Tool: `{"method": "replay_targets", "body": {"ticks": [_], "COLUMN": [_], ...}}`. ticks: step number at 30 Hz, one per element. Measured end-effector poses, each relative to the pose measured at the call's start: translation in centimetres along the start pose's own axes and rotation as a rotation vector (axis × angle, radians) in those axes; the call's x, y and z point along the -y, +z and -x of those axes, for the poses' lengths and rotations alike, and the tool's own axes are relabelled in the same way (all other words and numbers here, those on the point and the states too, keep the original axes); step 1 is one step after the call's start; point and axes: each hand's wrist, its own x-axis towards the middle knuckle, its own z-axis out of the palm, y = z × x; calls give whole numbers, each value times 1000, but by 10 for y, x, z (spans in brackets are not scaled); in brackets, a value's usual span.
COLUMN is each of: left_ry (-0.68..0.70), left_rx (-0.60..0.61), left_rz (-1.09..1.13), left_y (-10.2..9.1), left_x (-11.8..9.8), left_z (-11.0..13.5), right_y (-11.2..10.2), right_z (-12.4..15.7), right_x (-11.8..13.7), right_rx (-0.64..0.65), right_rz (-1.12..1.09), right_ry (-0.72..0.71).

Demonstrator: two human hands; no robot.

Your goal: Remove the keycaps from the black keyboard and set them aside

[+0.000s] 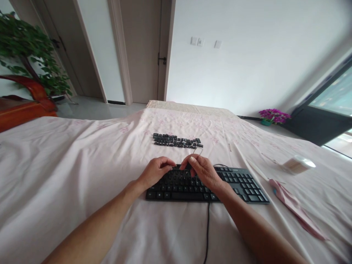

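Note:
A black keyboard [187,196] lies on the pale cloth, with keys missing from the upper part of its left block. Over its upper left edge is my left hand [158,169], thumb and fingers pinched together; whatever sits between them is too small to make out. My right hand [202,169] is closed above the top rows, holding a wire keycap puller [198,150] whose thin wires stick up past the fingers. Something dark shows under the right fingertips. Beyond both hands, removed black keycaps [176,141] are laid out in rows.
To the right are a clear round tub of cotton swabs [299,164] and a pink cloth [297,211]. One loose cotton swab [230,147] lies on the bedspread [96,176]. The keyboard cable [208,233] runs toward me.

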Motion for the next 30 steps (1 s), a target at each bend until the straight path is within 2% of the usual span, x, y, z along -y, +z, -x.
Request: {"method": "replay_targets", "body": {"ticks": [7,12,19,24,30], "left_ry": [65,92,139,147,213], "left_rx": [12,96,230,300,209], "left_rz": [-144,-219,-262,-269,-341], "left_y": [5,14,31,45,65], "left_x": [-1,-10,-23,-23,-18], "left_z": [0,3,0,-12,-13], "right_y": [-15,-20,-15,-10,-7], "right_z": [14,25,28,31,36], "right_x": [-2,-4,-21,-34,-38], "right_rx": [13,80,144,54,-27], "right_rz": [173,187,163,31,20], "right_ry": [-48,-102,-155,-280,-365]}}
